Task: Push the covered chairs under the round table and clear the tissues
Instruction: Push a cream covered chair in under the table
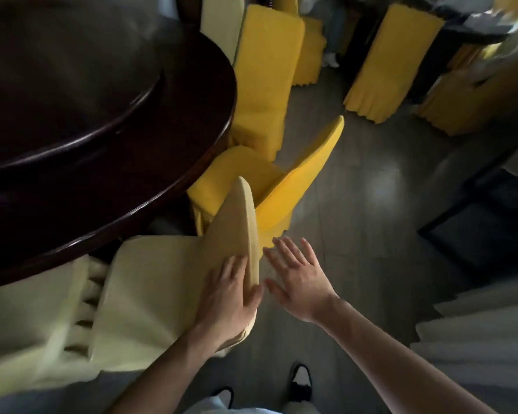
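Observation:
The dark round wooden table fills the upper left. A cream-covered chair stands at its near edge, its seat partly under the rim. My left hand grips the top of that chair's backrest, fingers on the front face and thumb over the edge. My right hand hovers open just right of the backrest, fingers spread, holding nothing. A yellow-covered chair stands beside it, seat towards the table. Another yellow-covered chair stands farther along the rim. No tissues are in view.
More yellow-covered chairs stand at a second table at the upper right. A cream-covered chair sits at the lower left. White drapery is at the right, a dark box beyond it. Grey tiled floor lies between. My shoes show below.

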